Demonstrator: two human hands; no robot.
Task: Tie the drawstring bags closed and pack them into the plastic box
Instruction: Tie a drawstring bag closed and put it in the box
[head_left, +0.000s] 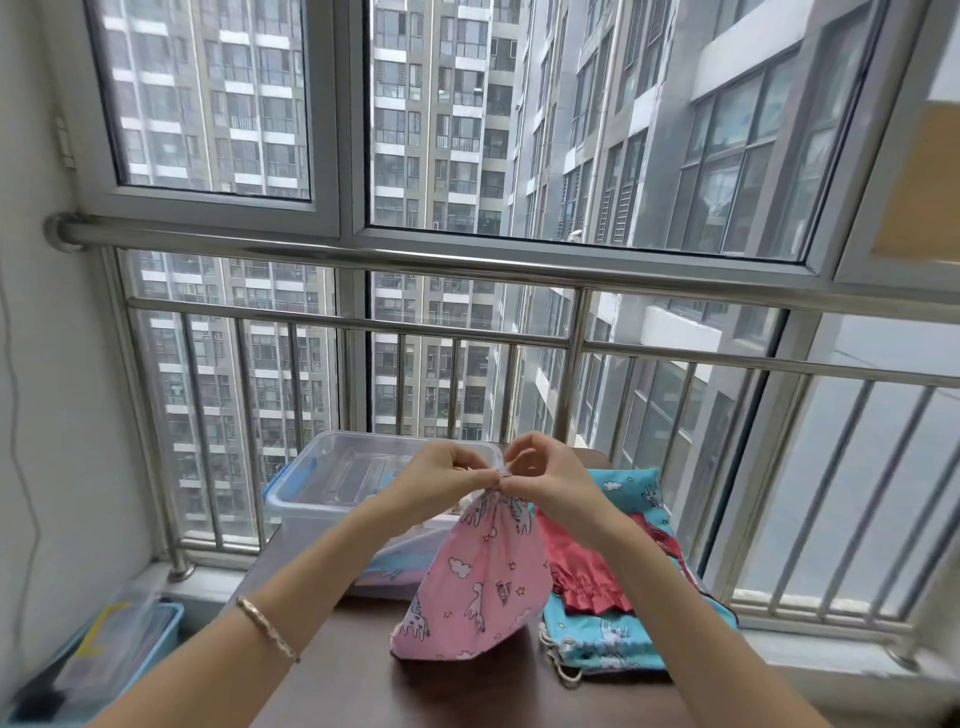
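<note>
A pink drawstring bag (475, 587) with a cartoon print stands on the dark table (363, 675), its neck gathered at the top. My left hand (441, 475) and my right hand (545, 478) meet at that neck, each pinching the drawstring close together. Behind the hands sits the clear plastic box (322, 488) with blue clips; a blue printed bag seems to lie inside near its front wall. To the right lie a red drawstring bag (587, 571) and blue printed bags (608, 639) stacked under it.
A steel railing (571, 364) and windows stand right behind the table. On the floor at the left is a light blue bin (119, 654) holding clear containers. A white windowsill runs along the right.
</note>
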